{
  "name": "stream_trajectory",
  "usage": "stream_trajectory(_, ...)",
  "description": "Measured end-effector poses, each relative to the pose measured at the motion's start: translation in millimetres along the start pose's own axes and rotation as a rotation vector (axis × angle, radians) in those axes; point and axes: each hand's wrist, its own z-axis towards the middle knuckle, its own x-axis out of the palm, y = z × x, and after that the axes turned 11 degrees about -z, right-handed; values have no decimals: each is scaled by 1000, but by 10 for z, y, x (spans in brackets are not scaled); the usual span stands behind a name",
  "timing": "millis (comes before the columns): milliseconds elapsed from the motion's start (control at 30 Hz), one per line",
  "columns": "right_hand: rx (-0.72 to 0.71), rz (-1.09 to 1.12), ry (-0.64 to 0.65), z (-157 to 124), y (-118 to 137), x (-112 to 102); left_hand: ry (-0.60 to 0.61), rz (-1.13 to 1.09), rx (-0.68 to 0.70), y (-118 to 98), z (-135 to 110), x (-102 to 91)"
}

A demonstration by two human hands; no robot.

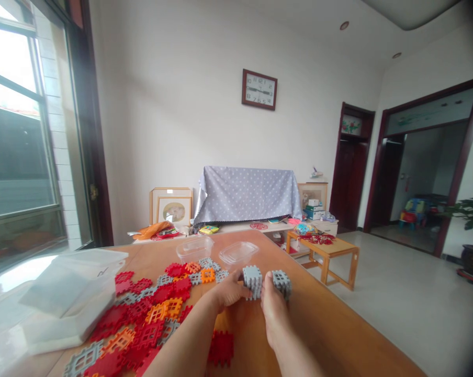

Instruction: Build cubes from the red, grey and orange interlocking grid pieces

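Observation:
Two stacks of square, notched plastic building tiles stand side by side on the wooden table. My left hand [232, 291] is at the left side of the solid grey stack [252, 281], its thumb in front and its fingers farther back around the edge. Between the two stacks is my right hand [274, 309], fingers stretched forward and nothing visibly gripped. Just right of it is the grey window-tile stack [282, 283]. Loose red, orange and grey tiles [148, 333] spread over the table to the left. One red tile [221, 347] lies near my left forearm.
Two clear plastic containers [238, 252] sit at the table's far end. A large translucent bin [69, 298] stands on the left. Beyond the table are a cloth-covered object [248, 195] on a low cabinet and a small wooden stool [330, 251].

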Motion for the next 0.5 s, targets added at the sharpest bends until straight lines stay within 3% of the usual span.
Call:
stream_trajectory(100, 112, 55, 82, -37, 82, -24, -15, -11, -9, -62, -53, 9)
stream_trajectory(200, 120, 61, 84, -63, 125, -30, -14, -18, -16, -120, -95, 24)
stream_trajectory(367, 71, 1, 40, -55, 98, -20, -13, -28, -37, -155, -94, 52)
stream_trajectory(500, -8, -25, 77, -15, 31, -25, -9, -44, -38, -152, -86, 46)
